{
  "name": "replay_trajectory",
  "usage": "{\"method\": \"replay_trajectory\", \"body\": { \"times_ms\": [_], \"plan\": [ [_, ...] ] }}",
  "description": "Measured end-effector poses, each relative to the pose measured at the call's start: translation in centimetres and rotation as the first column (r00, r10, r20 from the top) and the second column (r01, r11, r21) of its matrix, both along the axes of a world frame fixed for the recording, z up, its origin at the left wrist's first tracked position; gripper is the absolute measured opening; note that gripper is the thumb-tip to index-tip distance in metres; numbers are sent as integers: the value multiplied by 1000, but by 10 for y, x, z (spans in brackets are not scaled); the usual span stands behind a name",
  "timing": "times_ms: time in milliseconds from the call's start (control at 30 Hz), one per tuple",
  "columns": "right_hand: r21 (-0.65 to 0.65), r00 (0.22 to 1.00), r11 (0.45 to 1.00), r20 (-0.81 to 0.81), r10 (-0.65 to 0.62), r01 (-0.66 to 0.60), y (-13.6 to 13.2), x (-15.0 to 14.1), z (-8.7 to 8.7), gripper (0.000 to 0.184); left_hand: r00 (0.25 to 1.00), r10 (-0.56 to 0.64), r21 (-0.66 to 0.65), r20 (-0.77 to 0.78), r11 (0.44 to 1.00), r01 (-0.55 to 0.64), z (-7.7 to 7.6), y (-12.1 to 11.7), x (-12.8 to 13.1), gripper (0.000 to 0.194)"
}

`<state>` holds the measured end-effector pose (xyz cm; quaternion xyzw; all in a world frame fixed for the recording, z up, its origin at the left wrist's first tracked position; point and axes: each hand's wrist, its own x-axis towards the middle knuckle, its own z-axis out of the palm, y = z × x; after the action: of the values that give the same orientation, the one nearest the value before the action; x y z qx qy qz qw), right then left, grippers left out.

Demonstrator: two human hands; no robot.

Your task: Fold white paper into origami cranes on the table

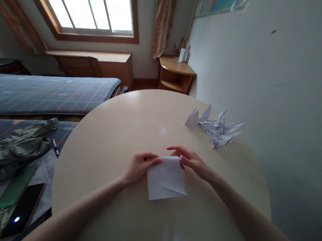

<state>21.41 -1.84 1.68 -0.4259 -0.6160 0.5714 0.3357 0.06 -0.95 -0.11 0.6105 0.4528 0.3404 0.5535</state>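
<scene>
A white sheet of paper point(165, 179), roughly square with a slanting crease near its lower edge, is between my hands over the round table. My left hand point(143, 165) pinches its upper left corner, thumb on top and fingers behind. At the upper right corner is my right hand point(191, 162), its thumb and a bent finger closed on the paper's edge while the index finger points out to the left. Several folded white paper figures point(218, 128) with pointed tips lie in a cluster to the right, beyond my right hand.
The round cream table point(118, 126) stands close to the right wall. Left of it, a plaid bed point(67, 134) holds a grey-green cloth point(22, 145), a pen point(56, 147), a green booklet point(16, 187) and a black phone point(25, 208). Behind are a desk point(111, 57) and a corner shelf point(177, 67).
</scene>
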Motion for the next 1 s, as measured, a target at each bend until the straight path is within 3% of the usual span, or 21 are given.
{"method": "replay_trajectory", "body": {
  "times_ms": [133, 233, 433, 567, 667, 767, 867, 1000],
  "plan": [
    [-79, 993, 997, 117, -4, 13, -4, -6, -1, 40, 999, 8, 22, -43, 1000, -7, 1, 0, 0, 29],
    [-162, 997, 986, 74, -19, 31, -6, -10, 0, 36, 1000, 31, 20, -5, 999, -31, -1, -1, 1, 30],
    [-244, 995, 965, -13, -100, 94, -6, -9, 1, 31, 965, 99, -114, 243, 991, -73, 0, -3, 3, 34],
    [-308, 965, 930, -100, -241, 200, -1, -8, -5, 31, 917, 138, -197, 373, 978, -67, 4, -3, -1, 45],
    [-359, 927, 894, -158, -340, 267, 4, -6, -11, 32, 875, 56, -163, 480, 986, 26, 3, -3, -6, 62],
    [-379, 917, 887, -189, -353, 263, 6, -4, -13, 41, 870, -52, -139, 489, 981, 137, 1, -2, -11, 83],
    [-373, 923, 895, -194, -333, 244, 5, -3, -12, 50, 910, -70, -134, 409, 982, 135, 2, -2, -13, 83],
    [-352, 940, 910, -172, -293, 219, 3, -4, -13, 46, 905, -87, -122, 416, 981, 150, 4, -3, -12, 78]
  ]
}}
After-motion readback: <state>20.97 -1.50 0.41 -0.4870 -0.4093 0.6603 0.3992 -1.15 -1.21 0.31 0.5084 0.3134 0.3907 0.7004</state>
